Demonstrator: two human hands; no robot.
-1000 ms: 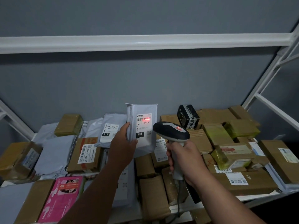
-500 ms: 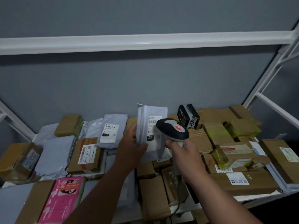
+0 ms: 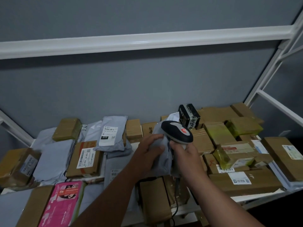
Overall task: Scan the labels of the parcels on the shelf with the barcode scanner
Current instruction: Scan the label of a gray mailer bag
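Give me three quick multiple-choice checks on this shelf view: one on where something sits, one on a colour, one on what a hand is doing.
1. Where is the black box with white lettering?
A. back of the shelf, right of centre
B. front left corner
C. on the floor

2. What colour is the printed carton at the front left?
A. green
B. pink
C. white

3. What does the right hand do?
A. hangs idle
B. presses a box flat
C. grips the barcode scanner

Answers: 1 A, it stands by the wall behind the scanner head. 2 B, its top is bright pink. 3 C, fingers wrap the handle while the left hand holds the grey mailer.
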